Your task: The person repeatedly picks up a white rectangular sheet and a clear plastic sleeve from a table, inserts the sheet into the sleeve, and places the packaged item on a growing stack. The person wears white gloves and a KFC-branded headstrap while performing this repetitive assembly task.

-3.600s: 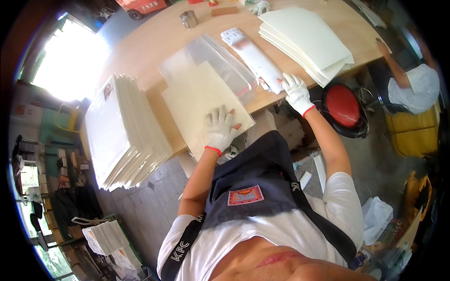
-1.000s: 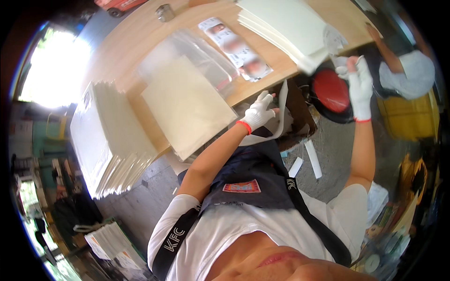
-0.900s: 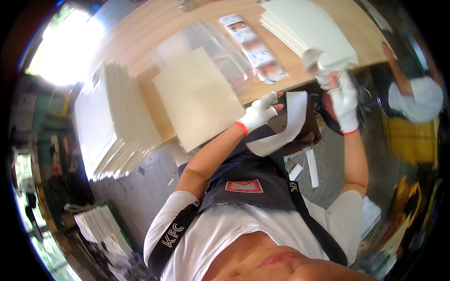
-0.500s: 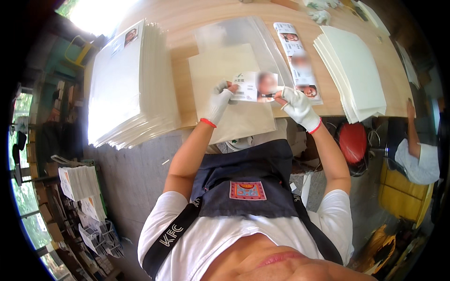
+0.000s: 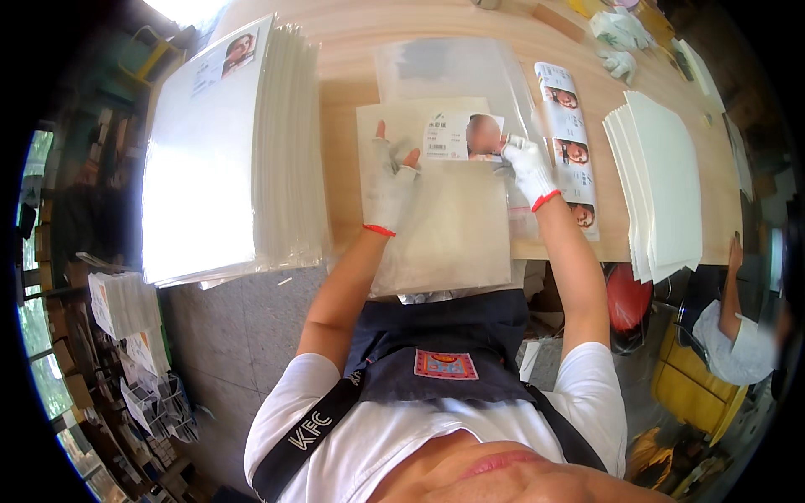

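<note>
A printed label card [image 5: 449, 138] with a portrait at its right end lies over the upper part of a cream paper sheet [image 5: 444, 235] in front of me. My right hand [image 5: 530, 168], in a white glove with bare fingertips, pinches the label's right edge. My left hand [image 5: 394, 180], gloved the same way, is open over the sheet's left side, thumb and fingers apart and off the label. Beneath and beyond the sheet are clear plastic sleeves [image 5: 453, 63]. Right of them lies a pile of more labels [image 5: 572, 152].
A tall stack of plastic-sleeved paper [image 5: 201, 168] stands at the left, its top one bearing a label. White paper sheets [image 5: 662, 184] are fanned at the right. Gloves [image 5: 620, 29] lie at the far right. A person's arm [image 5: 732, 289] rests by the table's right edge.
The label, held by both hands before, now lies over the sheet. My left hand has let go and opened; my right still pinches its right end. The whole view has shifted slightly.
</note>
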A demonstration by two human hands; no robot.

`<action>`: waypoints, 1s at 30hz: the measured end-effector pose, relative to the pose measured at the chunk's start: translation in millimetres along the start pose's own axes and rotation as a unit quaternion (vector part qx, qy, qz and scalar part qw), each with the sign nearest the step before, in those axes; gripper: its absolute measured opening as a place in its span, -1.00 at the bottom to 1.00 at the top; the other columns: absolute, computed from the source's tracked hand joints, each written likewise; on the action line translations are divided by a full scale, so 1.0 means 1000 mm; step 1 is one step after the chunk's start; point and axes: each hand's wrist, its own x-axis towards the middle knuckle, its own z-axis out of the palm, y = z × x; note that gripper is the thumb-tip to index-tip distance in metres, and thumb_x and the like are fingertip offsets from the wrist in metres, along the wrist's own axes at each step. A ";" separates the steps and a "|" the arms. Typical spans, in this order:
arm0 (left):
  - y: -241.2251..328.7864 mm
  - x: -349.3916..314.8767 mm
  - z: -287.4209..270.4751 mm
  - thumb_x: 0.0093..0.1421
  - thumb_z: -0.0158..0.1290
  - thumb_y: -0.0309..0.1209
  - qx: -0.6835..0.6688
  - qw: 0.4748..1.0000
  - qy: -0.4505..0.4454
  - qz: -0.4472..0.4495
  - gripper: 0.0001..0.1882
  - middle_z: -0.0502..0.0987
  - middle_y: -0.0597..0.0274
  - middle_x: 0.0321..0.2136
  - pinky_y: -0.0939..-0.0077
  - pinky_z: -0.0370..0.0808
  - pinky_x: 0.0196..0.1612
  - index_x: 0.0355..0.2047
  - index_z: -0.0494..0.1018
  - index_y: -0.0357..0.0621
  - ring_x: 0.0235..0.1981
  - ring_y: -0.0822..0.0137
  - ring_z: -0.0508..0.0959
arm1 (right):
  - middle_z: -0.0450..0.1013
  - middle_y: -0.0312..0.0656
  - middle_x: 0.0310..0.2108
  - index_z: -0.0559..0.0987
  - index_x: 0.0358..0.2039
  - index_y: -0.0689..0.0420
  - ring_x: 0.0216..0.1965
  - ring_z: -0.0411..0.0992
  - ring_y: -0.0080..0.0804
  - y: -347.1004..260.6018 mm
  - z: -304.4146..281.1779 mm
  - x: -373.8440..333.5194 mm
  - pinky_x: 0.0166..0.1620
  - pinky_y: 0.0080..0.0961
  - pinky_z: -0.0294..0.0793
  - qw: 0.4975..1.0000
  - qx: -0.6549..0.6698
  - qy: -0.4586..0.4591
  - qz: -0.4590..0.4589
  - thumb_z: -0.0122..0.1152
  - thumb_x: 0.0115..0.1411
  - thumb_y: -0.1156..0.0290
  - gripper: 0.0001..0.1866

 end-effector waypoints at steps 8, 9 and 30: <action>0.009 0.027 0.006 0.11 0.04 -0.52 0.322 0.902 -0.030 0.284 -0.71 0.46 0.12 -0.10 0.33 0.40 -0.07 -0.12 0.41 -0.15 -0.05 0.13 0.41 | 0.46 -0.29 -0.50 0.54 -0.32 0.26 -0.53 0.42 -0.56 -0.022 0.019 0.049 -0.53 -0.57 0.41 0.992 -0.128 0.018 0.013 0.09 0.02 0.53 -0.81; 0.006 0.031 0.009 0.10 0.04 -0.52 0.306 0.909 -0.042 0.279 -0.75 0.45 0.13 -0.09 0.30 0.38 -0.05 -0.16 0.43 -0.14 -0.04 0.12 0.40 | 0.46 -0.29 -0.50 0.54 -0.32 0.27 -0.54 0.41 -0.57 -0.016 0.018 0.055 -0.55 -0.57 0.40 0.991 -0.131 0.011 0.000 0.09 0.02 0.52 -0.81; -0.056 0.069 0.024 0.22 -0.16 -0.16 0.610 0.756 -0.099 0.218 -0.51 0.04 0.21 0.26 0.04 -0.14 0.28 0.16 0.19 0.10 0.25 0.05 0.03 | 0.42 -0.08 -0.15 0.40 0.02 0.05 -0.10 0.37 -0.15 0.006 0.113 0.044 -0.12 -0.34 0.37 0.704 -0.594 0.024 -0.388 0.19 0.03 0.16 -0.47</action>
